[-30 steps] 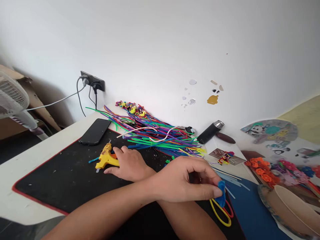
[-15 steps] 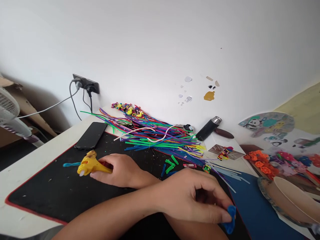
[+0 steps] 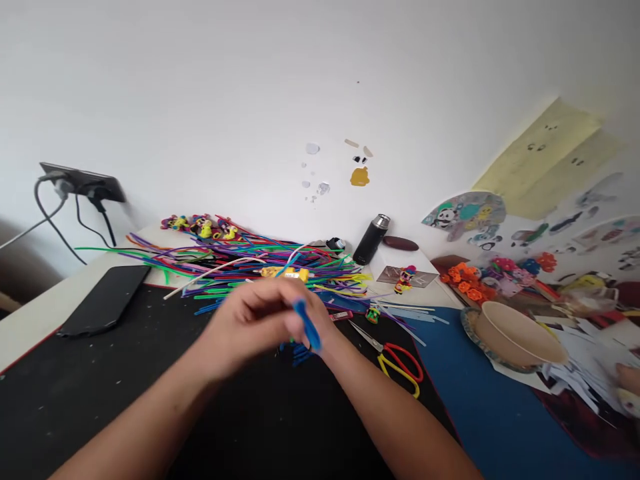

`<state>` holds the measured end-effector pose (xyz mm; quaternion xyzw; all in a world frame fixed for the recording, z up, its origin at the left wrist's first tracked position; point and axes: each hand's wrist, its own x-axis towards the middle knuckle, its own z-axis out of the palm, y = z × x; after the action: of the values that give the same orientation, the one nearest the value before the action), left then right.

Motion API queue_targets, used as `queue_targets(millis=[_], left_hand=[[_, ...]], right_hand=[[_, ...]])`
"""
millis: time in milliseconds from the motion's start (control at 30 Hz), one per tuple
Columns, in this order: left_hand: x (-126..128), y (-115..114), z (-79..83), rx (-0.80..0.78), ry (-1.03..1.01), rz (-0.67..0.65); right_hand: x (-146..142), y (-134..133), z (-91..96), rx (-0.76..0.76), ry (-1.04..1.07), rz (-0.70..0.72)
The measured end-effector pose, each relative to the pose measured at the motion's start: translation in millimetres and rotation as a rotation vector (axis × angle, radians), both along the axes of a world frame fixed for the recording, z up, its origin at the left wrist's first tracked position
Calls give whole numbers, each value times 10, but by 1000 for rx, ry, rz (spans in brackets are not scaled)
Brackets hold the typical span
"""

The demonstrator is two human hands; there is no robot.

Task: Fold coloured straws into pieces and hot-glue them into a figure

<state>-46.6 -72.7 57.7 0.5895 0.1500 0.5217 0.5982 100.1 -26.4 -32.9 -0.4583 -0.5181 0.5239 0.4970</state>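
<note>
My left hand (image 3: 245, 323) is raised over the black mat (image 3: 100, 380) at the centre, blurred by motion. Its fingers pinch a small blue pipe-cleaner piece (image 3: 306, 328). My right forearm comes in from the lower right, and my right hand (image 3: 327, 333) is mostly hidden behind the left one. Just above the hands the yellow glue gun (image 3: 287, 273) pokes out, apparently held by the right hand. The two hands are close together.
A pile of coloured pipe cleaners (image 3: 225, 257) lies behind the hands. Red-and-yellow scissors (image 3: 400, 367) lie to the right, a black phone (image 3: 103, 300) to the left. A black flask (image 3: 371, 239), a paper bowl (image 3: 510, 328), craft flowers (image 3: 467, 283) and a wall socket (image 3: 83, 181) are also around.
The right hand lifted the glue gun off the mat's left side and brought it to the centre. The left hand carried the blue piece up to meet it. The view swung right.
</note>
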Motion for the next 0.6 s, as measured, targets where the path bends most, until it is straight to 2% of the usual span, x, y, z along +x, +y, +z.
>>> queue_targets(millis=[67, 100, 200, 267, 400, 600], left_hand=[[-59, 286, -102, -115, -98, 256], [-76, 423, -171, -156, -120, 351], [-86, 739, -406, -229, -62, 502], [-65, 846, -552, -251, 57, 523], [-9, 895, -754, -268, 230, 499], [16, 904, -846, -218, 370, 502]], right_hand=[[209, -40, -43, -118, 286, 140], [303, -58, -71, -142, 372, 149], [529, -96, -167, -134, 471, 55], [630, -107, -209, -131, 448, 7], [742, -89, -196, -71, 352, 18], [770, -42, -175, -28, 352, -14]])
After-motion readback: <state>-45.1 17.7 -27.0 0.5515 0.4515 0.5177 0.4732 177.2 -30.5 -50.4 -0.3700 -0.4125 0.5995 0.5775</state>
